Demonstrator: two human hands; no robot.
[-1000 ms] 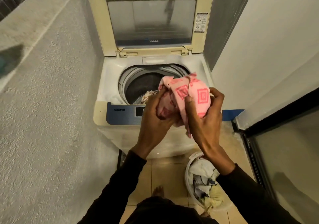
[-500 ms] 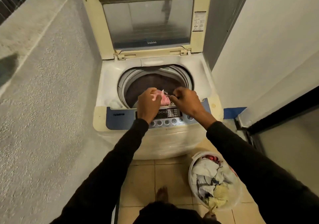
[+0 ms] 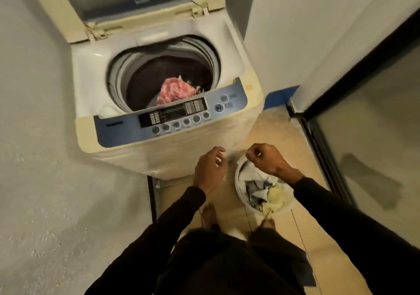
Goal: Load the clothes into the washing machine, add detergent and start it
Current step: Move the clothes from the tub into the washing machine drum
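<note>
pink cloth (image 3: pixel 176 90) down in the washer (image 3: pixel 159 72) drum, lid up. more clothes (image 3: pixel 266 190) in the basket (image 3: pixel 238 181) on the floor. left hand (image 3: pixel 210 169) loose, empty — right hand (image 3: pixel 266 159) curled over the basket, holding nothing.

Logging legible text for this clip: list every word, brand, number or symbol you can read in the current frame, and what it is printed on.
No text can be read with confidence.
Brand mark on the lid of the washing machine: blurred.
Small word at the left of the control panel: blurred.
Display block and button captions: too small.
Play/pause-like symbol on the round button: only roughly discernible.
</note>
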